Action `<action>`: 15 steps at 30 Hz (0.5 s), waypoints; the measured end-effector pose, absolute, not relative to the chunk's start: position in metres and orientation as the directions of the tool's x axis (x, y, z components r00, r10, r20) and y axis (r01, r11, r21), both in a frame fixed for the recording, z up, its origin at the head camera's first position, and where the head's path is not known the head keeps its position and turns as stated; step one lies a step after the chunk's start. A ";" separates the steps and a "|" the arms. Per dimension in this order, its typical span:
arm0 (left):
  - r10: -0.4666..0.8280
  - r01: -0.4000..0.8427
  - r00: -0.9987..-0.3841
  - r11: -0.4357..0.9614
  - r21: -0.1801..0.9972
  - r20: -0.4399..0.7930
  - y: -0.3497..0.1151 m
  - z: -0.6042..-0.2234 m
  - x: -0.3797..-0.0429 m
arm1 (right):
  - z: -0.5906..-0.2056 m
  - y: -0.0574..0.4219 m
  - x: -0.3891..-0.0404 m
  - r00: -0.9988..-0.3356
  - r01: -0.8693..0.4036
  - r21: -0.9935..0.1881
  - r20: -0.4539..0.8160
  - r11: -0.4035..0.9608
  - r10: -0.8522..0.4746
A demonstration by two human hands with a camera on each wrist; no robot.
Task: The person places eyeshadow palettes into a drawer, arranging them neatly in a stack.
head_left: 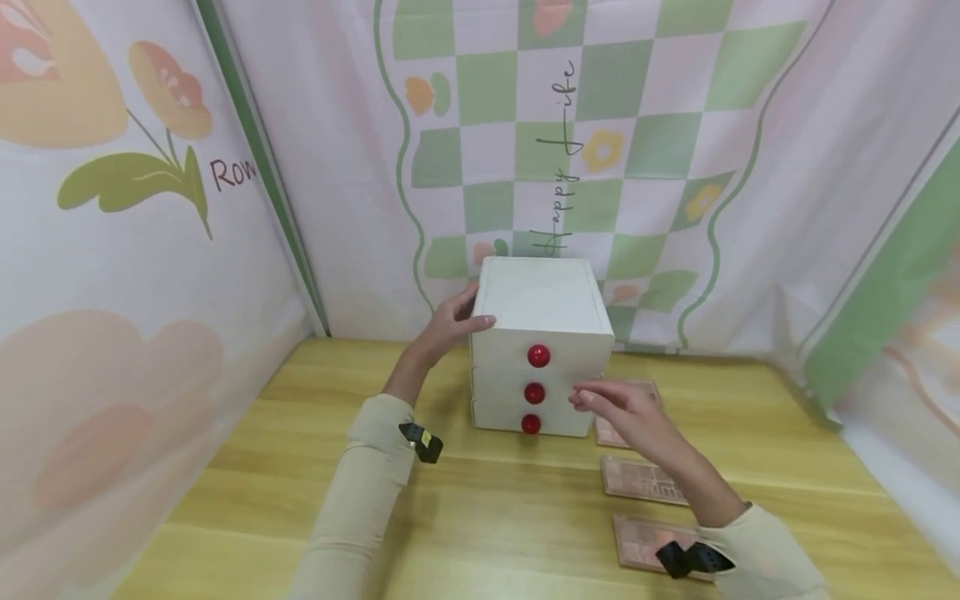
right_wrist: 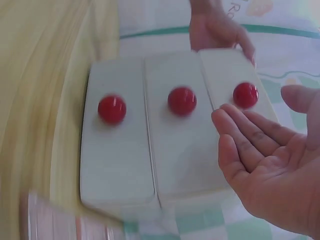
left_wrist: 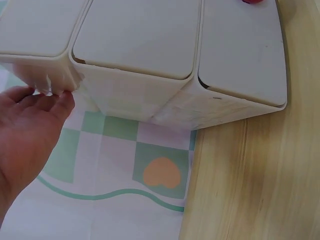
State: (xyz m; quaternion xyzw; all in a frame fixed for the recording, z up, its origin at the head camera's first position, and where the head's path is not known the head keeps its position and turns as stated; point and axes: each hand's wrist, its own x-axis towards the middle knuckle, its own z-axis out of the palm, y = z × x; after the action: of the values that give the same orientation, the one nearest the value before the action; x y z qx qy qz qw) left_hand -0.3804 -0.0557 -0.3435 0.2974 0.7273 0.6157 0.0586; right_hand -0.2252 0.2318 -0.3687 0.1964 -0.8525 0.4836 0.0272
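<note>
A white cabinet of three stacked drawers stands on the table, each drawer front bearing one round red knob. All three drawers look closed. My left hand rests on the cabinet's upper left side, its thumb on the top edge; in the left wrist view its fingertips touch the side wall of the top drawer. In front of the cabinet's right half is my right hand, holding nothing. The right wrist view shows that hand palm up with loosely bent fingers, near the top knob but apart from it.
Several pink transparent flat cases lie in a column to the right, among them a middle case and a near case. Behind the cabinet hangs a green-and-white checked curtain. The wooden table extends in front.
</note>
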 end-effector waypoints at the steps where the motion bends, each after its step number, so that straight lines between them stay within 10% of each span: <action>1: 0.503 0.359 -0.818 0.067 0.931 0.279 -0.056 -0.344 -0.381 | -0.366 0.228 -0.226 -0.929 -0.331 -0.840 0.209 0.431 -0.305; 15: 0.492 0.361 -0.820 0.046 0.932 0.293 -0.056 -0.349 -0.383 | -0.357 0.194 -0.250 -0.948 -0.034 -0.983 -0.025 0.180 -0.316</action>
State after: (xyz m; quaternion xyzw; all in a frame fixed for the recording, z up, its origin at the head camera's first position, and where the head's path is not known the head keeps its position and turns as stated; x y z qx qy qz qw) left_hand -0.3834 -0.0560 -0.3492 0.2955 0.7213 0.6242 0.0524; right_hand -0.2496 0.1936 -0.3567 0.1152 -0.7599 0.6298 -0.1119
